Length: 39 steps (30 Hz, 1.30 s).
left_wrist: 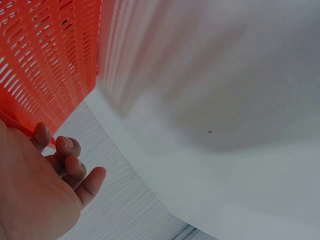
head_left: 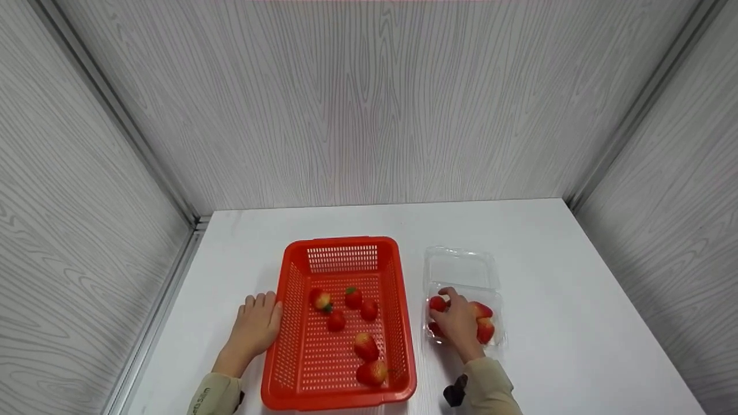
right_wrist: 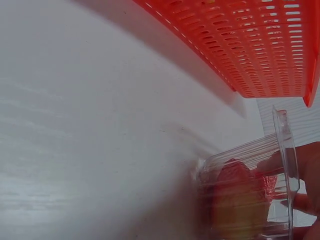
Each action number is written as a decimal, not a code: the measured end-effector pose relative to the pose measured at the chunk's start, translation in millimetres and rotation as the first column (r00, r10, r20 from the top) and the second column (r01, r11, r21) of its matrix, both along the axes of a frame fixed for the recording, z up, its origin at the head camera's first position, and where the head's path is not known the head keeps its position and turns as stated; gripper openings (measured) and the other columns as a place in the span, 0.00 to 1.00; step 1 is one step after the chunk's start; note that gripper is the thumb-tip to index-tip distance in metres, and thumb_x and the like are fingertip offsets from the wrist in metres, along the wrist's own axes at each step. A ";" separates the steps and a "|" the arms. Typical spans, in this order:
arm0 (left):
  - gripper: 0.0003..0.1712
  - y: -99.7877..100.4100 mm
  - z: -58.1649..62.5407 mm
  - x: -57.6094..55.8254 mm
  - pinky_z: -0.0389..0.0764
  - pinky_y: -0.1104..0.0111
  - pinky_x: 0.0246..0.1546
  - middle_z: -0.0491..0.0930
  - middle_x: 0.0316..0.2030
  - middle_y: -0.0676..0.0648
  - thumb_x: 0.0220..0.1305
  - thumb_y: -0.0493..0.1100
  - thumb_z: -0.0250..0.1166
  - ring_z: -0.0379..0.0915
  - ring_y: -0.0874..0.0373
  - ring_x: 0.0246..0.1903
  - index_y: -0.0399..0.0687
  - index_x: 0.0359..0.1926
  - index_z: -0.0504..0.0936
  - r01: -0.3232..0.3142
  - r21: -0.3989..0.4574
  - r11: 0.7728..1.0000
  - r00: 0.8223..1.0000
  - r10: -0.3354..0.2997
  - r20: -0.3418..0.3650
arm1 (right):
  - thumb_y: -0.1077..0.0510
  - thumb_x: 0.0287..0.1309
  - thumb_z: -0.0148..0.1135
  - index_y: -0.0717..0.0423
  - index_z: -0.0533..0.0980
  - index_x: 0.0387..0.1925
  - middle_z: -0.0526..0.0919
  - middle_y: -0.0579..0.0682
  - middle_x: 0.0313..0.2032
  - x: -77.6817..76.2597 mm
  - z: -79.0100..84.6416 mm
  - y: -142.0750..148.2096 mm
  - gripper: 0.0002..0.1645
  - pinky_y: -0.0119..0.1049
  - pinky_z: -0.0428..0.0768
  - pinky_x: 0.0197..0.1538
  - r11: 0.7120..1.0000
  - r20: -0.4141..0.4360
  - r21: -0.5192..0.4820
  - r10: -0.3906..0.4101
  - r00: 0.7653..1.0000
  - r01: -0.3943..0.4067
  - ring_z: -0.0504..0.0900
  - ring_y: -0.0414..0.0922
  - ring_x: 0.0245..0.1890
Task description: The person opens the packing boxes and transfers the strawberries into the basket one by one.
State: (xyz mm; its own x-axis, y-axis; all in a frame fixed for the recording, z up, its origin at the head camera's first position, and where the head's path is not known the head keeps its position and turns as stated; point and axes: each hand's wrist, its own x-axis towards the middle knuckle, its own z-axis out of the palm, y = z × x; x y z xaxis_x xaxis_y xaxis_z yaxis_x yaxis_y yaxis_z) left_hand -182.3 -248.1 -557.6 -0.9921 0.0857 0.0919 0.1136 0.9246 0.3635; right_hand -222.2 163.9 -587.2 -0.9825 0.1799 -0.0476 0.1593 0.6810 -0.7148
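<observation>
My left hand (head_left: 258, 319) lies along the left rim of a red plastic basket (head_left: 406, 346), thumb side against it. In the left wrist view, its loosely bent fingers (left_wrist: 75, 170) show below the basket's rim. Inside the basket are several strawberries (head_left: 366, 347), some with green leaves. To its right stands a clear plastic clamshell box (head_left: 496, 340) with its lid (head_left: 458, 268) folded back. My right hand (head_left: 460, 323) reaches into the box and pinches a strawberry (head_left: 437, 303) between thumb and fingers. Other strawberries (head_left: 485, 330) lie beside and partly under this hand.
Basket and box stand side by side on a white table (head_left: 576, 323). Grey wood-grain panels (head_left: 369, 104) enclose it at the back and both sides. The basket's perforated side wall (right_wrist: 250, 45) rises close to the box in the right wrist view.
</observation>
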 end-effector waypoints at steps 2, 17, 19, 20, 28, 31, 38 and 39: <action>0.13 -0.1 0.1 -0.7 0.62 0.55 0.38 0.65 0.34 0.45 0.78 0.47 0.43 0.57 0.49 0.35 0.43 0.44 0.68 0.000 0.000 1.000 1.000 0.000 0.002 | 0.57 0.53 0.72 0.54 0.76 0.54 0.80 0.57 0.45 -0.6 -0.2 -0.4 0.26 0.50 0.80 0.47 1.000 0.003 -0.002 0.009 1.000 -0.009 0.77 0.53 0.42; 0.11 -0.7 -2.2 -0.1 0.63 0.56 0.36 0.64 0.32 0.45 0.78 0.46 0.45 0.57 0.49 0.33 0.43 0.41 0.68 0.005 0.007 1.000 0.999 -0.005 -0.032 | 0.61 0.54 0.69 0.61 0.76 0.52 0.80 0.58 0.45 3.7 0.0 0.8 0.23 0.49 0.81 0.47 0.997 0.008 -0.079 0.003 1.000 -0.002 0.78 0.53 0.43; 0.12 -1.1 -2.8 0.0 0.62 0.56 0.36 0.64 0.32 0.45 0.78 0.46 0.45 0.56 0.49 0.33 0.43 0.41 0.68 0.006 0.010 1.000 0.999 -0.006 -0.033 | 0.61 0.54 0.69 0.62 0.75 0.52 0.80 0.58 0.45 3.6 1.0 0.4 0.24 0.49 0.81 0.47 0.996 0.014 -0.084 -0.007 1.000 0.008 0.78 0.53 0.43; 0.12 -1.2 -2.8 -0.1 0.62 0.56 0.36 0.64 0.32 0.45 0.78 0.46 0.45 0.57 0.49 0.33 0.43 0.41 0.68 0.006 0.011 1.000 0.999 -0.006 -0.032 | 0.61 0.54 0.68 0.62 0.75 0.53 0.81 0.58 0.45 3.5 1.9 0.3 0.24 0.49 0.81 0.47 0.996 0.017 -0.087 -0.012 1.000 0.014 0.79 0.53 0.43; 0.12 -2.0 -3.0 -0.6 0.62 0.54 0.38 0.65 0.33 0.44 0.78 0.46 0.44 0.57 0.48 0.35 0.43 0.42 0.67 0.010 0.008 1.000 1.000 -0.010 -0.003 | 0.59 0.52 0.70 0.61 0.75 0.52 0.81 0.58 0.46 3.4 18.0 -0.9 0.25 0.51 0.80 0.49 0.989 0.036 -0.133 -0.053 0.998 0.058 0.78 0.54 0.44; 0.12 -1.7 -2.9 -0.4 0.62 0.54 0.38 0.64 0.34 0.44 0.78 0.46 0.44 0.57 0.48 0.36 0.43 0.42 0.67 0.009 0.013 1.000 1.000 -0.009 -0.001 | 0.58 0.52 0.70 0.61 0.75 0.52 0.80 0.58 0.47 3.8 25.9 -2.5 0.25 0.51 0.80 0.50 0.988 0.021 -0.142 -0.054 0.998 0.057 0.78 0.54 0.45; 0.11 -1.2 -3.3 0.3 0.62 0.56 0.35 0.63 0.30 0.46 0.78 0.45 0.44 0.56 0.49 0.33 0.43 0.40 0.67 0.021 0.001 1.000 0.999 -0.021 -0.048 | 0.60 0.49 0.72 0.63 0.78 0.48 0.82 0.58 0.42 5.5 45.7 -10.4 0.23 0.48 0.81 0.47 0.989 -0.113 -0.144 -0.003 0.994 -0.013 0.79 0.53 0.40; 0.11 -1.1 -3.3 0.3 0.62 0.56 0.35 0.63 0.30 0.46 0.78 0.45 0.44 0.55 0.49 0.32 0.43 0.39 0.66 0.022 -0.002 1.000 0.998 -0.022 -0.052 | 0.60 0.48 0.72 0.63 0.78 0.47 0.82 0.58 0.42 5.5 48.7 -12.2 0.23 0.47 0.81 0.46 0.989 -0.126 -0.143 0.004 0.992 -0.022 0.79 0.53 0.40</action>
State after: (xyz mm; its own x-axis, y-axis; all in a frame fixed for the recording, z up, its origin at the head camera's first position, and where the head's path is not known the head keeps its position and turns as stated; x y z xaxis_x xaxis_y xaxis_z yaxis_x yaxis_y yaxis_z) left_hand -182.0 -249.2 -560.9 -0.9838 0.1080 0.1429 0.1529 0.9221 0.3554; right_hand -216.7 151.7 -538.5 -0.9846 0.1672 0.0511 0.0543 0.5708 -0.8193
